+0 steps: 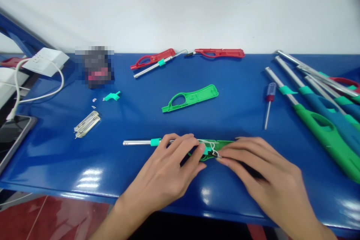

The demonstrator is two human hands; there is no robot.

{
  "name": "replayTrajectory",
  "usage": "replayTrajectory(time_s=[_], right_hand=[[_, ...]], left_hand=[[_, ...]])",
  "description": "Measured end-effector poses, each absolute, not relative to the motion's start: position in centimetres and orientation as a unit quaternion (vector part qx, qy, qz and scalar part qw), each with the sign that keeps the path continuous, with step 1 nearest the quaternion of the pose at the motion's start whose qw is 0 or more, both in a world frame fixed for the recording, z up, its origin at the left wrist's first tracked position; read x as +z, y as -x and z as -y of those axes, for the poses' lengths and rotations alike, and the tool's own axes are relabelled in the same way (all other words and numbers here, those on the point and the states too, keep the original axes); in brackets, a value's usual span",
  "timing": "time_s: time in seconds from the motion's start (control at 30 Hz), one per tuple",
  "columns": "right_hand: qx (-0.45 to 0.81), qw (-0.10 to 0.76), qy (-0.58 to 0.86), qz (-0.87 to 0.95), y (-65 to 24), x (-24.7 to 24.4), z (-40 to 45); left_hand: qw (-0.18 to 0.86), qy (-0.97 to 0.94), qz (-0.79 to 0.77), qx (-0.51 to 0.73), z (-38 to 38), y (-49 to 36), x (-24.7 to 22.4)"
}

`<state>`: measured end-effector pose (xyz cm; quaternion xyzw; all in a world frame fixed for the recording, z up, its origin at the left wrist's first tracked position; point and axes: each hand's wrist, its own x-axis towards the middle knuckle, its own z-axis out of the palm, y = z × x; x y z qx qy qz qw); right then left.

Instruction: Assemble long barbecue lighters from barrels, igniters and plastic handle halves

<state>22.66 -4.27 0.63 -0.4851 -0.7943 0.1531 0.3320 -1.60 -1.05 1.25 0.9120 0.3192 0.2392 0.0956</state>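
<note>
An opened long-necked gas lighter lies near the table's front edge, its metal tube (137, 143) pointing left. Its green handle half (229, 143) is partly hidden under both hands. My left hand (171, 168) curls over the tube's base and the handle half, fingertips at the teal trigger (207, 151). Closed in a pinch, my right hand (267, 180) holds a small black igniter (215, 153) beside the trigger. A white wire (213, 145) loops above it. Farther back lies the other green handle half (194, 97), inner side up.
Assembled lighters (323, 127) are piled at the right, beside a small screwdriver (270, 101). Red handle halves (221, 53) and another tube (152, 68) lie by the wall. Leftward are a loose teal trigger (112, 96), clear fuel tanks (87, 124), a phone (17, 135) and a cabled white box (46, 62).
</note>
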Motion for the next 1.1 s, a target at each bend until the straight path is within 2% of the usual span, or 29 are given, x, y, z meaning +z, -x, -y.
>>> replayTrajectory(time_s=[0.2,0.57,1.1], right_hand=[[0.181,0.347,0.504,0.77,-22.7,1.0,3.9],[0.255,0.3,0.517,0.76,-23.3,1.4,2.3],[0.27,0.243,0.442,0.82,-24.4,2.5,0.5]], left_hand=[[0.064,-0.915,-0.321,0.236,1.2,1.4,0.9],[0.076,-0.909,-0.318,0.259,1.1,1.4,0.6],[0.062,-0.918,-0.308,0.241,0.9,1.6,0.8]])
